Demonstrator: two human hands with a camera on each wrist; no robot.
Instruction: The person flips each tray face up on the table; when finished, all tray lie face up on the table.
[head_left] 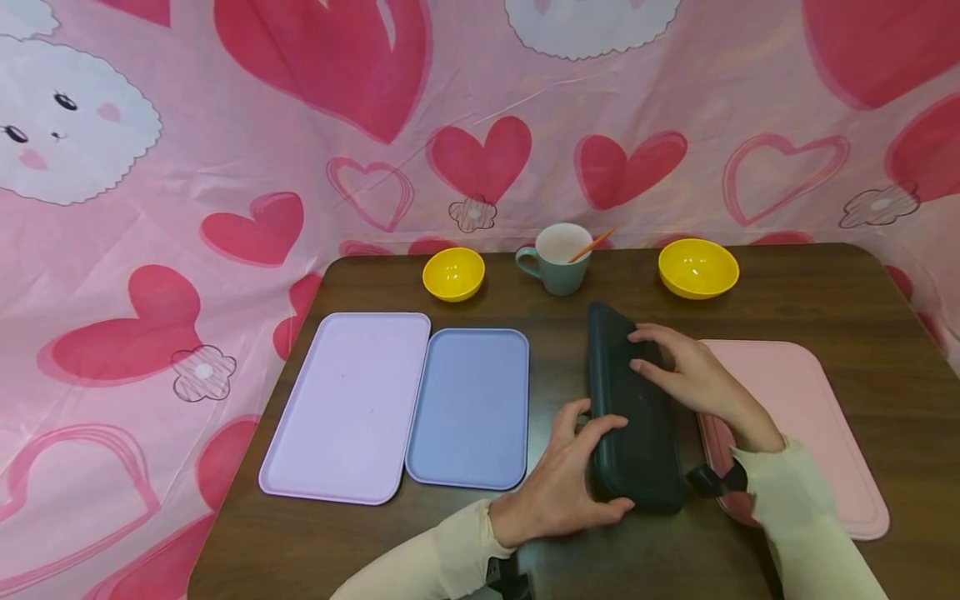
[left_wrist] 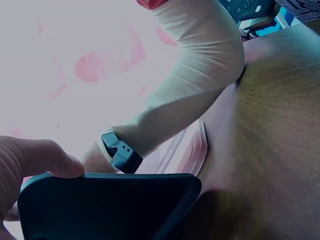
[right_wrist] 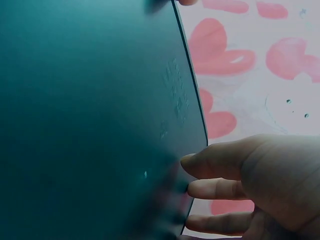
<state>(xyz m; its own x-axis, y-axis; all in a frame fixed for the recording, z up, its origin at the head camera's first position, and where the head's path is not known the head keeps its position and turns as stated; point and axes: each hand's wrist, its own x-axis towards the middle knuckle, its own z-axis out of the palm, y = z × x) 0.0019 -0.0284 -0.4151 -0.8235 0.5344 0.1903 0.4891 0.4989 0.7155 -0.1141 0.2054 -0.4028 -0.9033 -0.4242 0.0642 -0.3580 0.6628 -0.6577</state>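
A dark green tray (head_left: 637, 433) stands tilted up steeply on the table between both hands, its flat face filling much of the right wrist view. My left hand (head_left: 558, 479) grips its near left part, fingers spread along the edge and thumb at the near end. In the left wrist view, a fingertip (left_wrist: 67, 167) presses on the rim. My right hand (head_left: 701, 379) holds the far right part with bent fingers. Its fingertips (right_wrist: 192, 162) meet the tray's edge in the right wrist view. Faint raised marks show on the tray's face there.
To the left lie a lilac tray (head_left: 341, 408) and a blue tray (head_left: 471, 408), side by side. A pink tray (head_left: 802, 425) lies under the right forearm. Along the back stand two yellow bowls (head_left: 453, 275) and a teal mug (head_left: 561, 271) with an orange stick (head_left: 596, 243).
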